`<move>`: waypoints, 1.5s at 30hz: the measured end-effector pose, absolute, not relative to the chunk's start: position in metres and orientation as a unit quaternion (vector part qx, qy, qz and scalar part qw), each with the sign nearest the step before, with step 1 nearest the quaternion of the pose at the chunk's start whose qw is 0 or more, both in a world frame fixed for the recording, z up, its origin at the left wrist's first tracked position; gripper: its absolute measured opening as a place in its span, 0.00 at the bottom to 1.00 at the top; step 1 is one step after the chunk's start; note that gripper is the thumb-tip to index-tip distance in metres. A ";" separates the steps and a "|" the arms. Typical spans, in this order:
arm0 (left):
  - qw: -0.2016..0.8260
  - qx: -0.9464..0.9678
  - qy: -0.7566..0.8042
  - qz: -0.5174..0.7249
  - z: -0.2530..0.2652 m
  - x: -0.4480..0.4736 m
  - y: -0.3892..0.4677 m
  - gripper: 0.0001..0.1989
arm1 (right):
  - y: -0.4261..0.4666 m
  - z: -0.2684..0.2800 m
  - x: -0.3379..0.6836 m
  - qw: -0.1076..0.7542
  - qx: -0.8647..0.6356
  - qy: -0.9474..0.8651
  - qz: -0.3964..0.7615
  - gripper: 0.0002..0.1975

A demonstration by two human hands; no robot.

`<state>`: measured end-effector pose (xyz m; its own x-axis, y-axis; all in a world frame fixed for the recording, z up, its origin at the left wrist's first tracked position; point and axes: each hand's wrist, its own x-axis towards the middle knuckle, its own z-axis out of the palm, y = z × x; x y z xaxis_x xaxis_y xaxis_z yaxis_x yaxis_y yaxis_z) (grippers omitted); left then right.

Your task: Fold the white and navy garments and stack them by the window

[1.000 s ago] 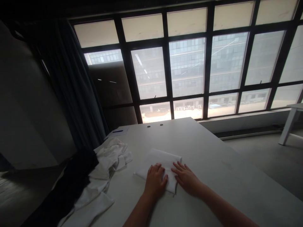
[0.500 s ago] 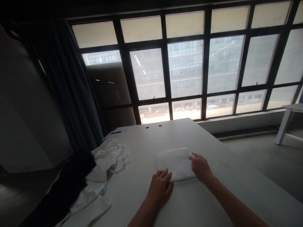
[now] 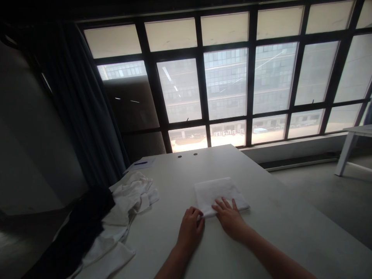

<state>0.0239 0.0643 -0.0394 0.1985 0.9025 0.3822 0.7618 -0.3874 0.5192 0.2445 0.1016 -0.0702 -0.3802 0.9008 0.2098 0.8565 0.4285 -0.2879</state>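
Observation:
A folded white cloth [image 3: 215,190], roughly a rectangle, lies flat on the white table [image 3: 174,248]. At its near left corner my left hand [image 3: 191,224] has its fingers curled, with the corner pinched between fingers and thumb. My right hand [image 3: 229,217] rests on the near edge of the cloth, fingers spread and palm down. Part of the near edge is hidden under that hand.
Crumpled white cloths [image 3: 130,197] lie along the table's left side, beside a black cloth [image 3: 75,228]. Behind them are paper and a pen [image 3: 141,163]. Two round cable holes [image 3: 187,155] sit near the far edge. Another table [image 3: 347,149] stands right.
My right hand has moved left and nearer, from the cloth's right edge to its front middle, and its fingers have spread. My left hand has closed at the near left corner.

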 end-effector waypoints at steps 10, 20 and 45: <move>0.102 0.775 0.561 0.272 -0.035 0.023 0.060 0.10 | 0.153 -0.083 0.363 0.128 -0.787 -0.603 -0.025 0.28; 0.095 0.782 0.559 0.258 -0.035 0.023 0.060 0.10 | 0.142 -0.082 0.316 0.216 -0.651 -0.727 -0.020 0.26; 0.063 0.801 0.555 0.215 -0.048 0.022 0.068 0.16 | 0.229 -0.089 0.342 0.107 -0.754 -0.647 0.025 0.39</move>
<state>0.0224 0.0682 -0.0480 0.2920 0.9161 0.2749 0.8621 -0.3766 0.3392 0.3425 0.2292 -0.0885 0.1607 0.9819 0.1005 0.9711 -0.1391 -0.1942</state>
